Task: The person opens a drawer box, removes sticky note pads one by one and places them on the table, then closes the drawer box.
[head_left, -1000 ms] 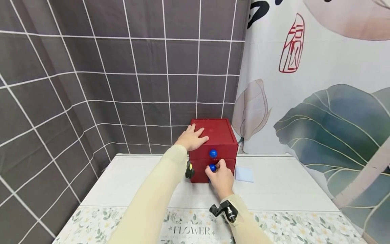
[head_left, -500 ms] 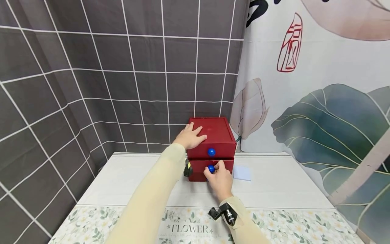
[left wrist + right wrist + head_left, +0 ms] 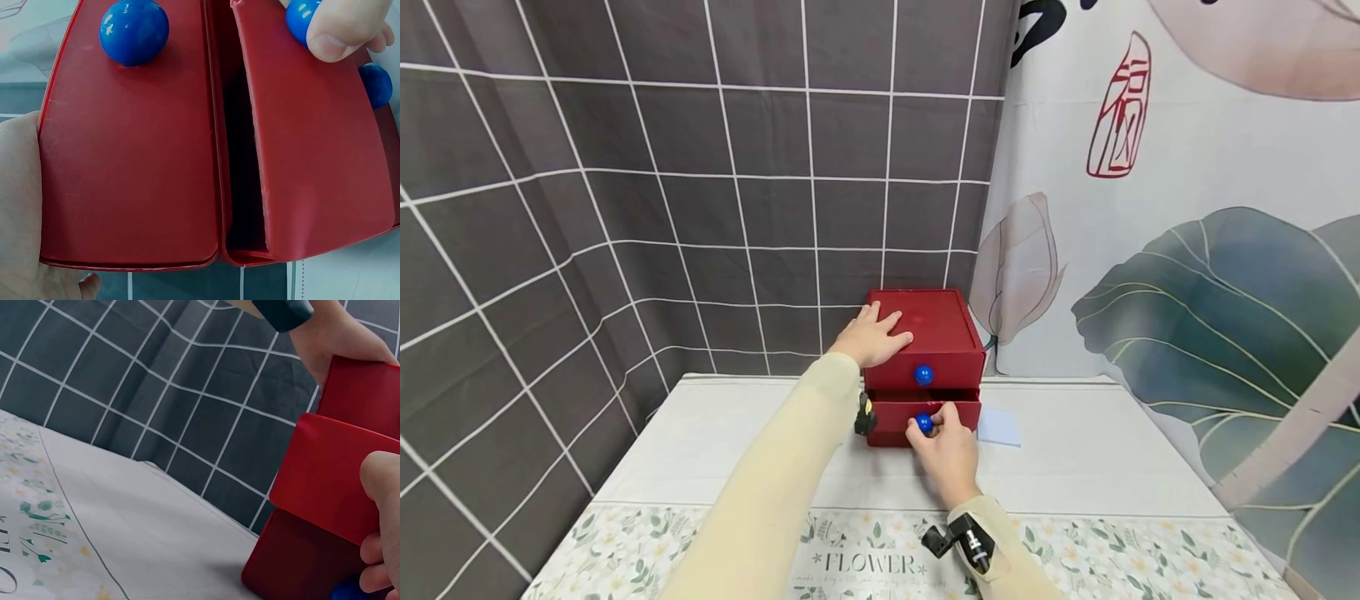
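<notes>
A red drawer cabinet [image 3: 931, 321] stands at the back of the table. My left hand [image 3: 870, 337] rests on the left part of its top, fingers spread. My right hand [image 3: 952, 454] pinches the round blue knob [image 3: 301, 19] of the middle drawer [image 3: 319, 144] between thumb and fingers. That drawer is pulled partly out, with a dark gap behind its front. Above it, the top drawer [image 3: 134, 162] is closed and has its own blue knob [image 3: 923, 375]. Another blue knob [image 3: 376, 85] sits on the bottom drawer [image 3: 297, 556], which is closed. The inside of the middle drawer is too dark to make out.
A light blue square pad [image 3: 999, 427] lies just right of the cabinet on the white table [image 3: 1075, 450]. A floral strip with the word FLOWER [image 3: 869, 563] runs along the front. Behind hang a dark grid curtain [image 3: 760, 217] and a white printed curtain [image 3: 1060, 150].
My right hand has moved toward me, drawing the middle drawer out from closed to partly open. The left hand has stayed on the cabinet top.
</notes>
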Demonstrator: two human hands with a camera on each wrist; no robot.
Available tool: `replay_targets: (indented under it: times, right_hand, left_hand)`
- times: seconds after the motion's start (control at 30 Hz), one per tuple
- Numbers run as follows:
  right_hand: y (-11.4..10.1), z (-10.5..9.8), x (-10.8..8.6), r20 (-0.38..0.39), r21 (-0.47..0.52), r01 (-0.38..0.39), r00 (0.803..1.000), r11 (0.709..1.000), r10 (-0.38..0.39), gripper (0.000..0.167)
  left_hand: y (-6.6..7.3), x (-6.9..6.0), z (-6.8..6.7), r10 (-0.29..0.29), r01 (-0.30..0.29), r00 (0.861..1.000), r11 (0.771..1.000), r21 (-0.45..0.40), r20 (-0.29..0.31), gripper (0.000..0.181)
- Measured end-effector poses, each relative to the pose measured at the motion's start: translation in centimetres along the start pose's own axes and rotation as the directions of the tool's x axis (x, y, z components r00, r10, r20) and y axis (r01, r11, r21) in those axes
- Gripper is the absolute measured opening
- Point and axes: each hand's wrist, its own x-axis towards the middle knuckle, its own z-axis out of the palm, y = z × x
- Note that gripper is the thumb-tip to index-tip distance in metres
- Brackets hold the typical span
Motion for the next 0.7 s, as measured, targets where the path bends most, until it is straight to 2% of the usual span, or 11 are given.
replay_targets:
  times: [0.37,0.7]
  right_hand:
    - [0.33,-0.26,-0.62,-0.024,0.011,0.018,1.0,1.0,-0.017,0.034]
    - [0.78,-0.15,-0.98,-0.054,0.033,0.084,0.995,0.996,-0.083,0.034]
  left_hand:
    - [0.23,-0.32,-0.05,0.003,-0.003,1.0,1.0,-0.008,0.003,0.072]
    - [0.11,-0.39,-0.23,0.002,-0.002,1.0,1.0,-0.007,0.007,0.071]
